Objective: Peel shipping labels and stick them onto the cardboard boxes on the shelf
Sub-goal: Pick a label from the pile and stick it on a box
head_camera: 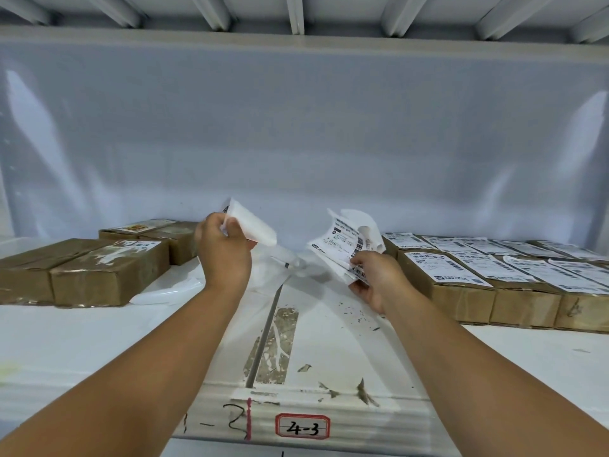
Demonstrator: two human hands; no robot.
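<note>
The left hand (224,255) pinches a curled label (255,225) between thumb and fingers, raised over the middle of the shelf (494,357). The right hand (379,278) grips a fanned label stack (341,249) near it. Brown boxes (108,275) lie at the left, labelled boxes (461,288) at the right. A tag (302,426) reads 4-3.

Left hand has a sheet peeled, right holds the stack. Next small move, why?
Probably carry the peeled label in the left hand over to the left boxes and press it on a bare top. The right boxes already wear labels, and the right hand only holds the label stack.
</note>
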